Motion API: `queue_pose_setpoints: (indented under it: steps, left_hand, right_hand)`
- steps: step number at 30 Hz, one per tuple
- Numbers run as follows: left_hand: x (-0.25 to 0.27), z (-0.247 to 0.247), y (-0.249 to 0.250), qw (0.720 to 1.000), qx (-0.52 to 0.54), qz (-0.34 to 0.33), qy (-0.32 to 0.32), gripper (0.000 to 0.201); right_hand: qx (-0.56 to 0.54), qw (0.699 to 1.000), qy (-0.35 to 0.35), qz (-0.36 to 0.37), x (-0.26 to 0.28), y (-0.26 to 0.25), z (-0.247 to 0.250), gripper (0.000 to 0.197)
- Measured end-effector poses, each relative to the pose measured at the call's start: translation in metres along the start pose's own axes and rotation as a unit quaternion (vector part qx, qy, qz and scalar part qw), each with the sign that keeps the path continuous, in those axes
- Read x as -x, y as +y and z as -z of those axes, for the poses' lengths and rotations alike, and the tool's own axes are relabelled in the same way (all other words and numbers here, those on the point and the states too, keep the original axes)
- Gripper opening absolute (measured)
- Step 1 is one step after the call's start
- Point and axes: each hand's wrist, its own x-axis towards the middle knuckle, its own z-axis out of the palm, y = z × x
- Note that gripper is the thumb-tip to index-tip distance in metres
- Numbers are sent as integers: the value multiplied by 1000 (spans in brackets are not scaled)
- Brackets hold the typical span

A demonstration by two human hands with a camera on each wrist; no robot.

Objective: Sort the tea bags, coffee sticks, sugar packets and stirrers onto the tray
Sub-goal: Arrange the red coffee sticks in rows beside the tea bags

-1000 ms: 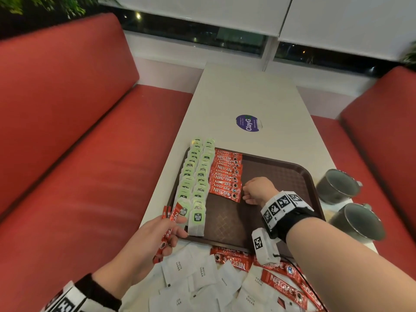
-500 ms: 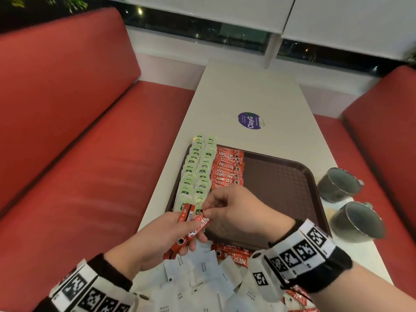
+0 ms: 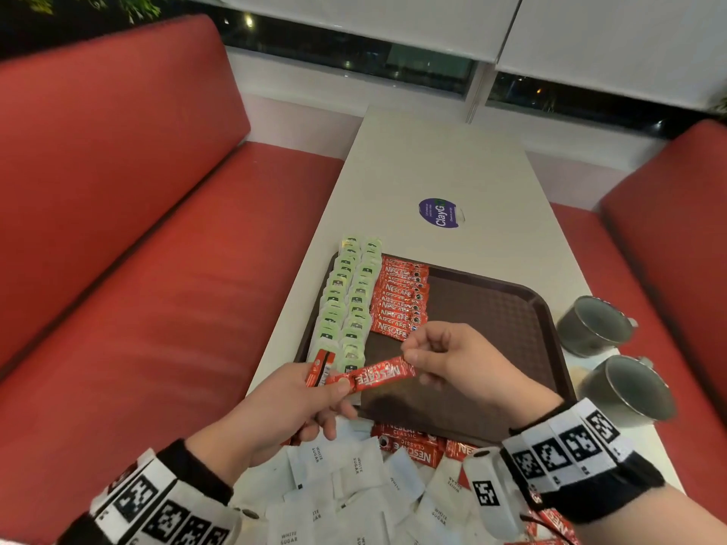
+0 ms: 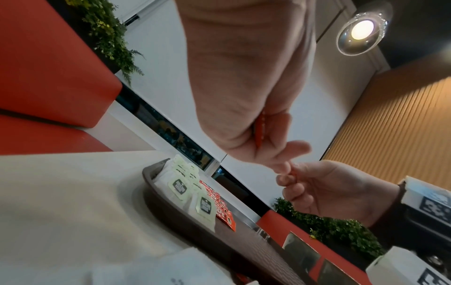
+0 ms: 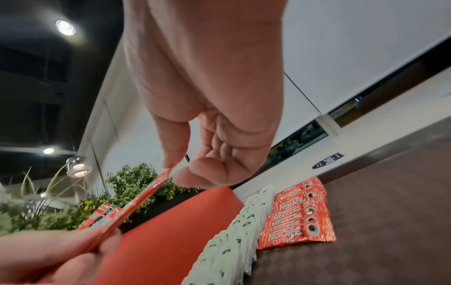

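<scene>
Holding a small bunch of coffee sticks (image 3: 320, 371) in curled fingers at lower left of the head view, the left hand (image 3: 283, 411) serves as a magazine. At centre, one coffee stick (image 3: 379, 377) bridges both hands; the right hand (image 3: 448, 359) pinches its far end between thumb and forefinger above the tray (image 3: 511, 304). This looks like the coffee step: tea bags (image 3: 350, 300) fill two columns, the coffee row (image 3: 399, 304) beside them is unfinished. Next, judging so, draw it free and lay it below that row. Sugar packets (image 3: 354, 470) wait at bottom.
</scene>
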Motion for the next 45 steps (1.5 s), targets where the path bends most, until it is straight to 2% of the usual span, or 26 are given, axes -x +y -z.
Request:
queue_pose_setpoints:
  steps: [2, 6, 12, 14, 16, 18, 21, 24, 27, 32, 37, 42, 45]
  left_hand:
    - [-3, -4, 0, 999, 39, -14, 32, 17]
    - [-10, -15, 3, 993, 100, -34, 57, 22]
    - [-15, -33, 5, 997, 63, -24, 32, 24]
    - [-15, -31, 4, 997, 75, -6, 31, 23]
    - [-15, -24, 0, 993, 114, 20, 37, 23]
    - [-13, -18, -4, 985, 161, 41, 43, 30]
    - [-6, -12, -7, 979, 190, 43, 59, 33]
    - [0, -9, -7, 980, 185, 33, 66, 26]
    - [6, -4, -9, 982, 173, 32, 68, 7]
    - [14, 2, -14, 990, 119, 39, 71, 23]
    - [9, 4, -19, 986, 143, 59, 70, 18]
    - [9, 5, -13, 980, 185, 77, 1, 23]
    - [11, 6, -5, 970, 219, 86, -63, 33]
  right_hand:
    - [-62, 998, -5, -19, 0, 0, -2, 4]
    - [-124, 992, -14, -31, -8, -2, -13, 11]
    - [-175, 984, -5, 42, -25, -16, -20, 23]
    - [-104, 991, 57, 56, -34, -15, -10, 25]
    - [61, 991, 111, 49, -45, -10, 5, 14]
    - [235, 967, 95, 16, -56, -1, 15, 13]
    - [340, 938, 55, -42, -70, 7, 13, 5]
    - [384, 920, 33, -75, -85, 11, 3, 8]
    - [403, 910, 8, -102, -97, 14, -4, 11]
    - [415, 900, -10, -131, -108, 21, -11, 10]
    - [456, 884, 19, -101, -106, 26, -16, 17]
    - [509, 859, 25, -57, -100, 18, -20, 20]
    - [487, 871, 49, -33, -92, 8, -20, 17]
